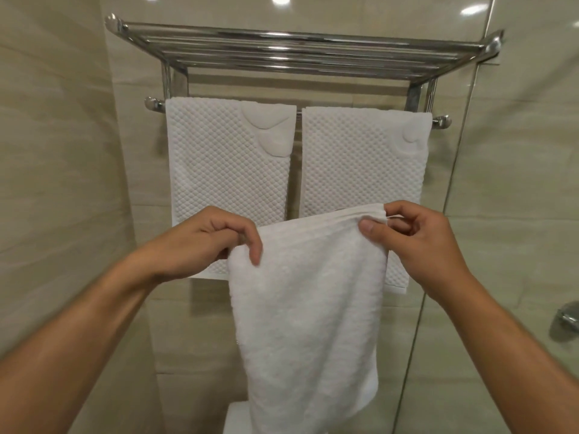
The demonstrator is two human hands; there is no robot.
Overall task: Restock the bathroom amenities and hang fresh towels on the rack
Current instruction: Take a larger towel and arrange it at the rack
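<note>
A chrome towel rack (300, 54) is fixed to the tiled wall, with a shelf of bars on top and a rail below. Two white waffle-textured towels hang side by side on the rail, the left towel (225, 170) and the right towel (360, 164). In front of them I hold a plain white towel (310, 308) by its top edge, and it hangs down freely. My left hand (206, 242) pinches its left corner. My right hand (419, 239) pinches its right corner, slightly higher.
A glass shower panel edge (438, 230) runs down the right side. A chrome fitting (567, 321) sticks out of the wall at far right. A white object (238, 418) shows at the bottom, partly behind the held towel. Beige tile walls surround the rack.
</note>
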